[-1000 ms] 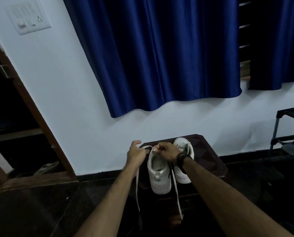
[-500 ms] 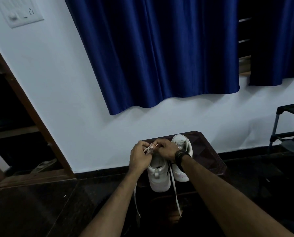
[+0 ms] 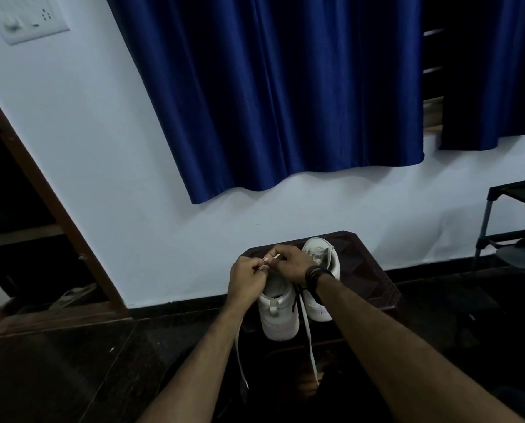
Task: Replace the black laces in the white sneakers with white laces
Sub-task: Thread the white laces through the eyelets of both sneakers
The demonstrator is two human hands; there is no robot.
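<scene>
Both hands meet over the near sneaker [image 3: 278,312] on the desk [image 3: 374,270]; left hand [image 3: 245,280] and right hand [image 3: 288,262] each pinch the white lace [image 3: 308,340] in a closed grip.

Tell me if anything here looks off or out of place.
Two white lace ends hang loose off the stool edge below the near sneaker, and a dark strand dangles beside it. That fits mid-lacing; nothing looks damaged or spilled.

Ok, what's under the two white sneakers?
Both white sneakers stand on a dark brown stool by the wall. White lace ends hang past its front edge. The left hand and right hand cover the near sneaker's eyelets.
</scene>
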